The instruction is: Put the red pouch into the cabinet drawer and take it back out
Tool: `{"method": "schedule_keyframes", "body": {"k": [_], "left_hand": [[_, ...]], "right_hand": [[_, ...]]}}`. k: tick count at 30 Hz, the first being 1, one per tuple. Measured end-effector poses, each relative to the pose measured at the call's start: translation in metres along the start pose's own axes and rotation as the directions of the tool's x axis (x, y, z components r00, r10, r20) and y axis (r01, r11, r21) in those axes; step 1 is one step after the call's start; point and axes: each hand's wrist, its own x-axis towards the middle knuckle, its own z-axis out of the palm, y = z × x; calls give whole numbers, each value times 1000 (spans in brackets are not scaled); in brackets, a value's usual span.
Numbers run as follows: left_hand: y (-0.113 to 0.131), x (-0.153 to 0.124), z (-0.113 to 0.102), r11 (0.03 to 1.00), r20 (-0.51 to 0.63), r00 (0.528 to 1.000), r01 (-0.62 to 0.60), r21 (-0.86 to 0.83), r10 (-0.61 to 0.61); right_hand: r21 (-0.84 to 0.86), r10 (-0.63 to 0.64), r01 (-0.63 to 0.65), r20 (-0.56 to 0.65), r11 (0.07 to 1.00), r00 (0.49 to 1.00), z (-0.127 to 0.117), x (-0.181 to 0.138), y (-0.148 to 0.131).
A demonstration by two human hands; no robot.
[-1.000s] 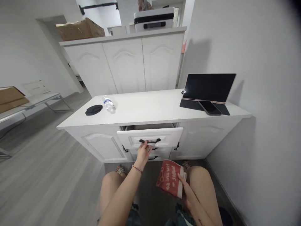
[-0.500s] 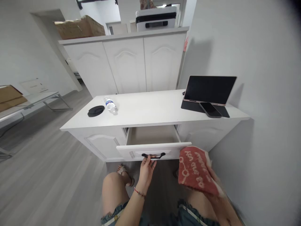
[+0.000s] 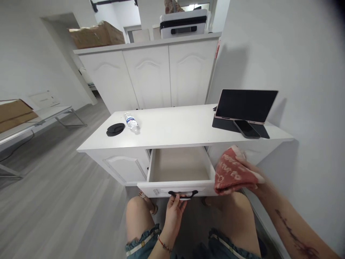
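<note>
My left hand (image 3: 175,212) has its fingers hooked around the black handle (image 3: 192,194) of a white drawer (image 3: 156,189). The drawer stands pulled out from the desk, and its pale inside shows no contents. Held in my right hand (image 3: 254,172) is a folded red towel (image 3: 231,172) with white lettering and a whitish edge. The towel is at the drawer's right front corner, partly in front of it; whether they touch I cannot tell. Most of my right fingers are hidden behind the cloth.
On the white desktop (image 3: 172,126) lie a plastic water bottle (image 3: 131,122), a black round item (image 3: 115,129), a propped tablet (image 3: 246,105) and a phone (image 3: 246,128). A wall (image 3: 309,108) borders the right. Behind, a cabinet (image 3: 148,75) carries a cardboard box (image 3: 97,36) and a suitcase (image 3: 183,25).
The drawer has come further out toward me with my left hand on its handle. My right hand has raised the towel and brought it closer to the drawer's side.
</note>
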Motion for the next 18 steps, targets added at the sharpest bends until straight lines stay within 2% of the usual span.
{"method": "schedule_keyframes", "body": {"k": [2,4,6,9,12,14,16,18], "left_hand": [[-1,-4,-2,1000,-7,1000,7,-5,-7],[-3,-7,-4,1000,-19,1000,14,-6,-14],[-3,-9,-6,1000,-38,999,25,-1,-25],[-4,-12,-10,999,-51,998,47,8,-46],[-6,-14,-14,998,-49,997,63,11,-63],[-8,-15,-16,997,-49,996,77,9,-77],[-10,-16,-18,997,-50,995,84,1,-83],[-12,-15,-19,997,-51,996,78,-15,-79]], "right_hand": [[-123,107,-102,31,987,994,14,4,-15],[-286,180,-147,93,947,979,30,11,-24],[-445,227,-115,208,888,951,45,23,-29],[-625,339,-25,389,780,856,63,49,-33],[-722,379,143,509,677,773,83,75,-37],[-740,309,355,595,571,742,101,85,-33],[-708,216,579,689,404,692,120,87,-16],[-642,190,730,767,237,613,137,85,15]]}}
